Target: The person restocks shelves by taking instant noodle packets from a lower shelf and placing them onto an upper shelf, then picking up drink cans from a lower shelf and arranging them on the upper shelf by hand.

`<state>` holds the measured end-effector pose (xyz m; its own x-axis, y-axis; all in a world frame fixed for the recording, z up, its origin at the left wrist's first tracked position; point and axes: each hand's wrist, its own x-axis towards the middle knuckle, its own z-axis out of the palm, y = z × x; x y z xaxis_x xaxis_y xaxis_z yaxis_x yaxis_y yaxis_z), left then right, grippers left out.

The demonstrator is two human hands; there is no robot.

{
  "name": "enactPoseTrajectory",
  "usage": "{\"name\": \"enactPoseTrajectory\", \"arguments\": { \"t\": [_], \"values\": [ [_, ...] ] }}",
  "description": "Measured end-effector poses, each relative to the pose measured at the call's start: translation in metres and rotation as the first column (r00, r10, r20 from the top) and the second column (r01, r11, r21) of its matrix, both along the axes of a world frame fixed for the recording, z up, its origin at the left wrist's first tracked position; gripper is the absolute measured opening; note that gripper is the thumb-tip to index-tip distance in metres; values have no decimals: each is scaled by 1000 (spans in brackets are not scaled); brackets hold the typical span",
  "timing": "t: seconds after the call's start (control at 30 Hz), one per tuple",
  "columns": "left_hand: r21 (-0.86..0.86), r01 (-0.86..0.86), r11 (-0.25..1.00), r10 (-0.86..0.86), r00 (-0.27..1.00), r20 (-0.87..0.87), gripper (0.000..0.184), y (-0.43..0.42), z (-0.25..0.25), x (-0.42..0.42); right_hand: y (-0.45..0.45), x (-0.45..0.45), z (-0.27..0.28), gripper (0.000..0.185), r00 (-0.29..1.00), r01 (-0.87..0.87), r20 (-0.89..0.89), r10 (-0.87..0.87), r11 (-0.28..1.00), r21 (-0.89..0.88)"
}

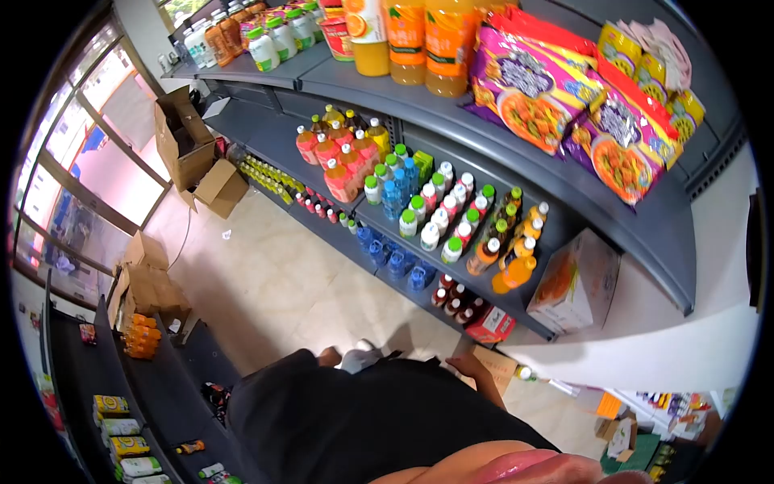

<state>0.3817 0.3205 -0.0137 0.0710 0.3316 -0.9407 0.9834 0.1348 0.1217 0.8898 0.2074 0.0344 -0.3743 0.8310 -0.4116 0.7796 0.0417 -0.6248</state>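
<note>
At five o'clock the right hand (465,365) is seen, near a brown carton (501,365) at half past four. At seven, the left hand (329,356) is partly hidden — by neither can the grip be told.

Strong daylight pours through the glass doors (97,161) at the left, where the panes wash out to near white with a pinkish tint. The pale floor (258,250) is bright, with soft-edged shadow across it. Wide-angle distortion bows the upper shelf (645,242) into an arc (black vignetting swallows the corners). The bottles (431,234) look fairly crisp; the black clothing (379,419) loses detail, and the right hand (474,369) is too small to read clearly.
</note>
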Motion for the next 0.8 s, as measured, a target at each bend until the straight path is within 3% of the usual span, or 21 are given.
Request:
{"name": "enactPoseTrajectory", "arguments": {
  "t": [0.03,0.07,0.1,0.13,0.17,0.2,0.23,0.27,0.3,0.33,0.37,0.43,0.5,0.53,0.57,0.63,0.67,0.7,0.73,0.77,0.8],
  "values": [
    [-19,-107,994,106,993,-43,40,3,7,-16,6,16,-19,31,997,-11,71,3,993,114],
    [-12,-196,981,195,979,-52,40,8,10,-28,20,33,-15,28,1000,8,28,-5,995,-99],
    [26,-263,964,264,964,-30,40,12,9,-36,33,44,6,35,992,-126,32,126,992,26],
    [-45,-374,926,377,916,135,36,18,21,-43,49,29,63,40,925,361,197,-326,916,-178],
    [82,-424,902,399,891,218,34,28,21,-39,69,47,16,55,949,314,49,-310,945,-94],
    [279,-366,888,277,909,313,32,34,21,-46,95,44,24,56,975,126,190,-117,992,-32],
    [449,-551,704,377,825,420,37,34,20,-42,129,36,36,56,938,-73,342,62,997,19],
    [551,-566,613,368,822,436,38,40,32,-31,163,23,42,55,964,-53,261,41,998,41],
    [472,-711,521,413,694,590,39,44,27,-25,193,6,51,53,984,-27,180,17,998,52],
    [343,-783,520,475,598,646,40,44,41,-18,219,-23,85,51,995,58,82,-54,997,-48],
    [304,-800,517,484,566,667,39,42,44,-12,244,-52,95,49,998,-18,61,11,994,109],
    [184,-777,602,529,560,637,43,28,5,-11,294,-102,82,44,1000,23,17,-24,999,46],
    [327,-532,781,339,801,494,49,2,5,-18,311,-167,89,42,982,172,-89,-168,984,39],
    [218,-496,840,380,827,415,54,-7,-1,-27,315,-201,84,38,917,251,-311,-249,967,-32],
    [223,-474,852,324,811,487,52,-6,-7,-43,316,-226,82,34,947,215,-262,-189,974,76],
    [-94,-910,404,741,265,618,47,-4,-14,-82,321,-272,25,38,967,77,-247,64,850,521],
    [48,-924,379,696,319,644,42,-4,-2,-107,306,-301,28,43,962,128,-273,-3,889,441],
    [312,-849,426,630,525,572,37,-4,1,-133,290,-327,26,43,954,157,-298,-38,909,386],
    [423,-806,414,578,592,561,36,-8,-7,-163,271,-349,22,40,970,39,-227,87,865,500],
    [411,-830,377,626,555,547,36,-16,-6,-192,246,-374,30,36,953,-32,-251,169,881,473],
    [447,-826,345,645,554,526,37,-27,-6,-221,234,-389,-4,33,954,-134,-198,224,912,389]
  ]
}}
